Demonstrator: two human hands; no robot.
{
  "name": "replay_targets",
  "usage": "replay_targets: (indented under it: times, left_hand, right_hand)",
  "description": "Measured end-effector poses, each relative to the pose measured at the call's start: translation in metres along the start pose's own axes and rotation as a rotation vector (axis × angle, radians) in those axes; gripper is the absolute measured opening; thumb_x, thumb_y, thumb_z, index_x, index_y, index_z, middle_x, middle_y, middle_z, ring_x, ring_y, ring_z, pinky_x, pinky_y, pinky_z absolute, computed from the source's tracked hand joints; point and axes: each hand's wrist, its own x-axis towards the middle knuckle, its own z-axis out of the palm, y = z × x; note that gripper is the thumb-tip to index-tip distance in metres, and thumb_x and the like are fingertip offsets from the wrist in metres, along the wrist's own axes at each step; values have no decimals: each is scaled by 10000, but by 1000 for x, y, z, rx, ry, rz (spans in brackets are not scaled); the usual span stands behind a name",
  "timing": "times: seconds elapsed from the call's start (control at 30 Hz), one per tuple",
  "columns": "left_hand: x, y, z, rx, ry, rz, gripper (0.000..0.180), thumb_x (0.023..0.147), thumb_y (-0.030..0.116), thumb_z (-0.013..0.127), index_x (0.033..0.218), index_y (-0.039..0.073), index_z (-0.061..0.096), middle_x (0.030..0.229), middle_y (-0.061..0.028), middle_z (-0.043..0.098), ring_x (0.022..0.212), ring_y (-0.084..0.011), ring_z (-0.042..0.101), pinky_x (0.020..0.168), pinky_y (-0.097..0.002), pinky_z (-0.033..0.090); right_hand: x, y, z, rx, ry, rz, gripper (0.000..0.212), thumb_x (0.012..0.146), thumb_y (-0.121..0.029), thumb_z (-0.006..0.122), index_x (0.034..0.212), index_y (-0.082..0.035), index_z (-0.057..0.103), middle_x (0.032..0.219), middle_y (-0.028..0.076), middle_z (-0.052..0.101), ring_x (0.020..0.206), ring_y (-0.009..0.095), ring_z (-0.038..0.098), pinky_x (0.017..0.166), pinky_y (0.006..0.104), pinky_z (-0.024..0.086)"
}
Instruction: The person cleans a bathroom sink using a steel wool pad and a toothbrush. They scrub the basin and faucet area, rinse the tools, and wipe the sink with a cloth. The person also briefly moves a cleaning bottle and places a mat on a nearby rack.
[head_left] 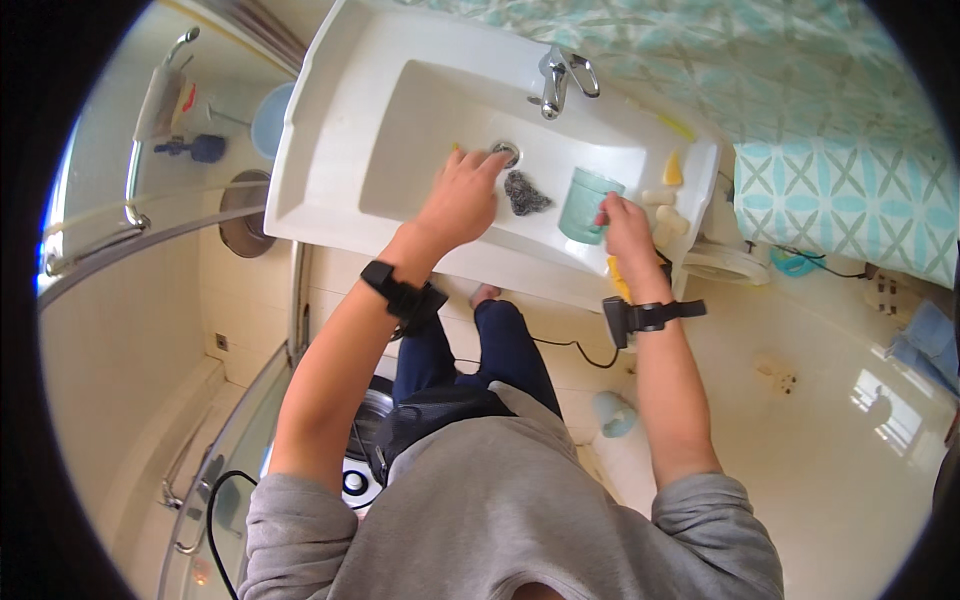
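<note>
My left hand (462, 196) reaches over the white sink basin (400, 130) with its fingers apart and stretched toward the metal drain (507, 154). I see nothing held in it; a small yellow bit shows by its fingertips. Just right of this hand lies a dark grey steel wool scrubber (525, 194) on the basin floor. With my right hand (630, 236) closed at its side, I hold a translucent pale green cup (590, 206) at the right end of the basin. The cup is tilted.
A chrome faucet (556, 82) stands at the basin's back. Yellow and cream pieces (672, 170) lie along the right rim. Patterned teal cloth (850, 200) borders the right side. At left are a glass partition (200, 205), a blue basin (271, 121) and a dark blue brush (205, 148).
</note>
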Motion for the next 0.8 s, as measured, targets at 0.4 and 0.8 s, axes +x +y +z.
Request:
replay_targets:
  times: [0.4, 0.8]
  left_hand:
    - [-90, -26, 13, -72, 185, -131, 636, 870, -42, 589, 1492, 80, 542, 1260, -176, 683, 1155, -409, 606, 1002, -514, 506]
    - [-36, 3, 34, -413, 119, -147, 396, 960, 111, 621, 1338, -3, 650, 1182, -227, 748, 1109, -426, 700, 993, -497, 549]
  right_hand:
    - [142, -148, -53, -1043, 41, -241, 536, 1027, -430, 463, 1137, 2, 759, 1236, 303, 697, 1193, 536, 629, 1030, 541, 506]
    - [95, -64, -38, -860, -112, -203, 464, 1069, -419, 530, 932, -31, 745, 931, 180, 777, 889, 370, 735, 840, 477, 552]
